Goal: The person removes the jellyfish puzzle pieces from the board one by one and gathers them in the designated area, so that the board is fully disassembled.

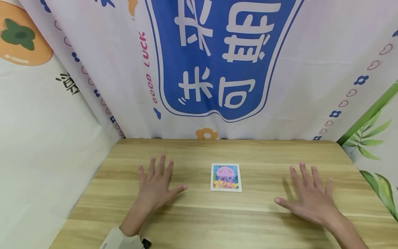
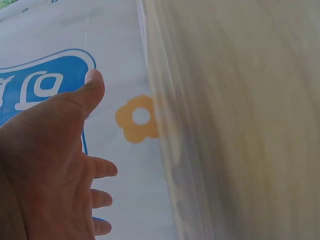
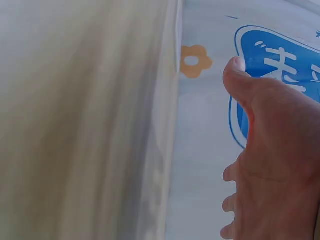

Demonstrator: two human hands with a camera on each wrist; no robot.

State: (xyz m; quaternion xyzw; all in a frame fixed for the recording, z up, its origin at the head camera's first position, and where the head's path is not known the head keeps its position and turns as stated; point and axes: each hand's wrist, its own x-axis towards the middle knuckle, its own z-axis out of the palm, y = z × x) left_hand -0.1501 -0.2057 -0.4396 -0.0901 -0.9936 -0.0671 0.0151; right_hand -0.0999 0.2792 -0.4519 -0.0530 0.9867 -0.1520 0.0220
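Observation:
A small white-bordered picture tile [image 1: 226, 177] with a pink jellyfish on it lies flat on the wooden table [image 1: 199, 221], between the two hands. To its left, my left hand [image 1: 157, 188] is spread palm down over the tabletop, thumb pointing toward the picture. My right hand [image 1: 311, 199] is on the other side, fingers spread and thumb turned inward, with its shadow falling on the wood. Neither hand holds anything. In the wrist views the left thumb [image 2: 92, 92] and the right thumb [image 3: 237, 80] stand apart from the other fingers.
A white curtain [image 1: 311, 69] with a blue printed panel [image 1: 214, 62] hangs along the table's back edge. More printed cloth [image 1: 46, 145] covers the left side, and a leaf-patterned cloth [image 1: 373, 138] the right. Something small and black [image 1: 146, 243] shows by the left sleeve [image 1: 122, 239].

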